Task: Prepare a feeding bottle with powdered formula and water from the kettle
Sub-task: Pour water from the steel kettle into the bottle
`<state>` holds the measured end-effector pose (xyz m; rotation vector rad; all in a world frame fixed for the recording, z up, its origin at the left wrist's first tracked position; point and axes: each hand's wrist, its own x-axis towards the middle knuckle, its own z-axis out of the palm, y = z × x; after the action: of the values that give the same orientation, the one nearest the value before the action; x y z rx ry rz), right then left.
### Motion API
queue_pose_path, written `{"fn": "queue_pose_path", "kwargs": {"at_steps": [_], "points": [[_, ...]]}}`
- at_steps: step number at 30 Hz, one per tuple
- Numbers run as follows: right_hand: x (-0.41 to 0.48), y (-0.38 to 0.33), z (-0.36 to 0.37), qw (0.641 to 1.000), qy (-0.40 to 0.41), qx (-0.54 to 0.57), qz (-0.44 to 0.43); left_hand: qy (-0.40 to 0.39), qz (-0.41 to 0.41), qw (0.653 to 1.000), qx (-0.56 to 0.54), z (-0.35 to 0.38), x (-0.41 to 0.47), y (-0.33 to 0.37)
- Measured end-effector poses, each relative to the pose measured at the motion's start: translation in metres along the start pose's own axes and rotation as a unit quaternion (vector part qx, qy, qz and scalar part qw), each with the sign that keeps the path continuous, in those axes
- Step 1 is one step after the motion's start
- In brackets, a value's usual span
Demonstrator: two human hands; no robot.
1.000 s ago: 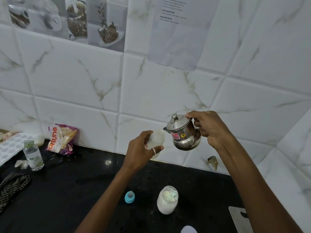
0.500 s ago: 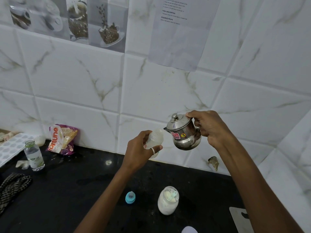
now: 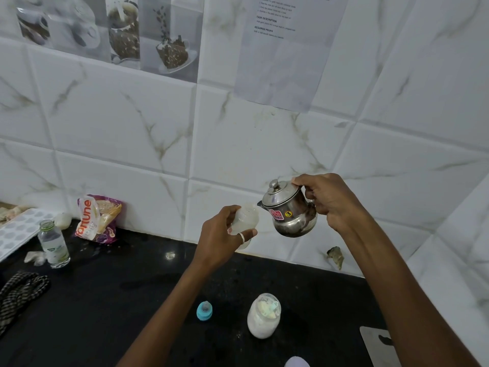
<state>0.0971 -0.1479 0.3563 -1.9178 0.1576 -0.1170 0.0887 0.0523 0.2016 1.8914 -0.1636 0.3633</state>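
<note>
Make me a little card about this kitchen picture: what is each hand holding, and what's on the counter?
left hand: holds the open bottle up above the counter
right hand: grips the kettle by its handle, tipped, spout beside the bottle's mouth
water: no stream visible
on counter: powder jar, blue cap, packet, glass bottle

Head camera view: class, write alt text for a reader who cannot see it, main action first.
A person's right hand tips a small steel kettle, its spout at the mouth of an open feeding bottle gripped in the left hand, above a black counter. On the counter below stand a jar of white powder and a small blue cap.
</note>
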Motion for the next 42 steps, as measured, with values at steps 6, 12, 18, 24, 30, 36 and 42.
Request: {"fn": "queue_pose_path", "kwargs": {"at_steps": [6,12,18,24,30,36,42], "points": [[0.0031,0.0013,0.0007,1.0,0.004,-0.007,0.0,-0.001,0.001,1.0,0.0,-0.0008,-0.0003,-0.0003],[0.0041,0.0019,0.002,1.0,0.001,-0.004,-0.004,-0.001,0.0,1.0,0.002,-0.0017,-0.001,-0.0001],[0.0045,0.0017,0.0027,1.0,0.003,-0.002,-0.002,0.002,0.004,1.0,0.001,-0.0028,-0.0017,0.0007],[0.0072,0.0022,0.0022,1.0,0.005,-0.003,0.001,-0.002,0.001,1.0,-0.002,-0.0028,-0.0016,0.0002],[0.0073,0.0026,0.0019,1.0,0.001,-0.007,0.003,0.0,-0.001,1.0,0.001,-0.0019,-0.0011,-0.0015],[0.0057,0.0013,0.0021,1.0,-0.001,-0.01,0.005,-0.001,0.0,1.0,0.002,-0.0025,-0.0013,-0.0013],[0.0048,0.0011,0.0021,1.0,-0.002,-0.006,0.006,0.001,0.0,1.0,0.0,-0.0029,-0.001,-0.0031]]}}
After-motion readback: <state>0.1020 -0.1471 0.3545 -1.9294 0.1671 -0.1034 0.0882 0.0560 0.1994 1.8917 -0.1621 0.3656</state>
